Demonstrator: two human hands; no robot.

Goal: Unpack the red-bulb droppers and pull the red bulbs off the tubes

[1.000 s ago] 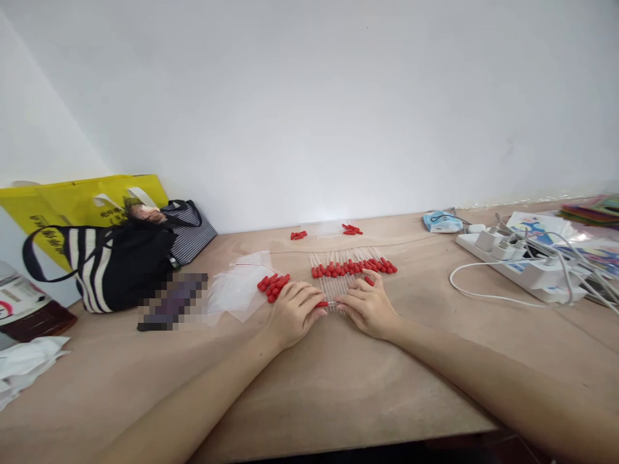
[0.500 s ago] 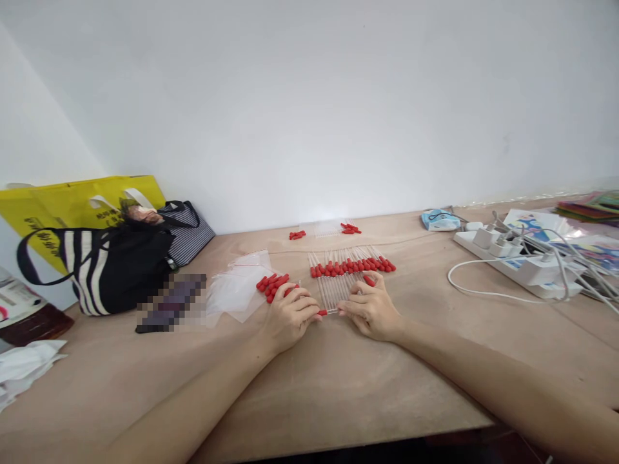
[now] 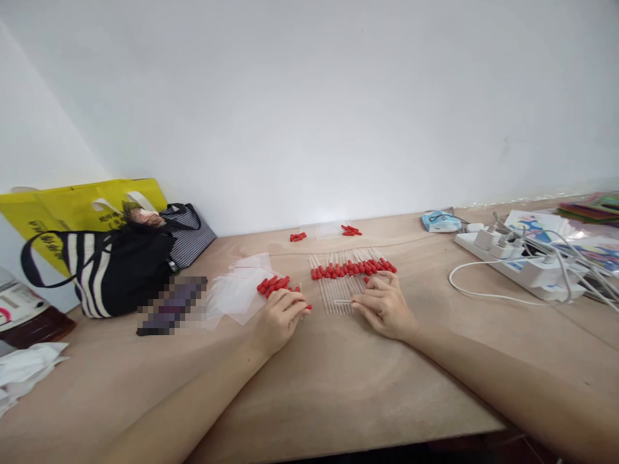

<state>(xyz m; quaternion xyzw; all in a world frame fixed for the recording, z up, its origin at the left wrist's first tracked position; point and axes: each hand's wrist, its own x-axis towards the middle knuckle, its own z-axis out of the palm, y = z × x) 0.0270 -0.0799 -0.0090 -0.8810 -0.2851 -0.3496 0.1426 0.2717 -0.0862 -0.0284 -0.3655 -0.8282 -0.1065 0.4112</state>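
Note:
A row of thin clear glass tubes with red rubber caps (image 3: 351,267) lies side by side on the tan table (image 3: 338,386). My left hand (image 3: 279,316) is curled on the table, pinching a small red cap at its fingertips, right beside a loose pile of red caps (image 3: 271,284). My right hand (image 3: 384,306) rests just right of the tubes' near ends, its fingers pinched on one bare clear tube (image 3: 342,301) that points left. The two hands are a short way apart.
Clear plastic bags (image 3: 236,290) lie left of the caps. Striped and yellow bags (image 3: 111,258) stand at far left, with a dark flat object before them. More caps and tubes (image 3: 329,230) lie near the wall. A white power strip (image 3: 522,267) with plugs and cables sits right.
My hands, which met over one tube with the cap at its end, have drawn apart: the left went left with the red cap, the right stays holding the tube.

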